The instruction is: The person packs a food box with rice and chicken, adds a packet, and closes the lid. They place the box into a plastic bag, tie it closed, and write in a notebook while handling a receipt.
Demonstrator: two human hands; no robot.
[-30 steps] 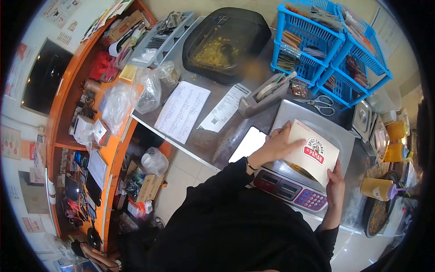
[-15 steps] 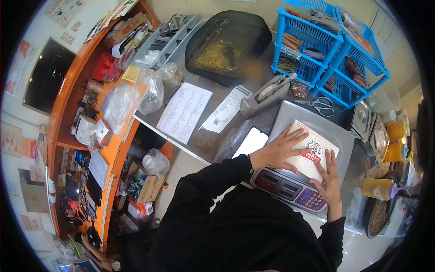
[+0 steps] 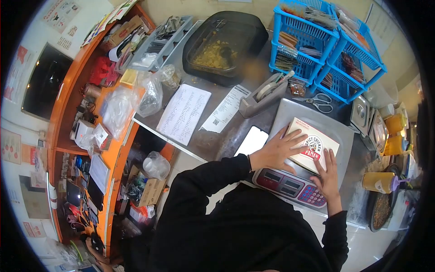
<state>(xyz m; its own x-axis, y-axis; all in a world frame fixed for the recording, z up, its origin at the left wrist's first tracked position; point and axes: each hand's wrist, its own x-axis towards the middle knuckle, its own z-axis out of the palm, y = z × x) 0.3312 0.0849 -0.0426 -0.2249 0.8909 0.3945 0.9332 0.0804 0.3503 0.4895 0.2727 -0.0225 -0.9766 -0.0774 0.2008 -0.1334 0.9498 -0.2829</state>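
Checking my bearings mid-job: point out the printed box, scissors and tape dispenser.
Printed box (image 3: pixel 313 145), head view: logo on its top.
Scissors (image 3: pixel 315 102), head view: where the handles meet.
Tape dispenser (image 3: pixel 261 104), head view: side of its grey body.

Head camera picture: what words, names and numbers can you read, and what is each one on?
"SPICY CHICKEN": on the box, around its round logo.
"PAMAN": on the box too, in white letters on red.
Too small or blurred to read: the red line near the box's edge, the rows on the paper sheet, the receipt, the scale keys and displays, and the wall posters.
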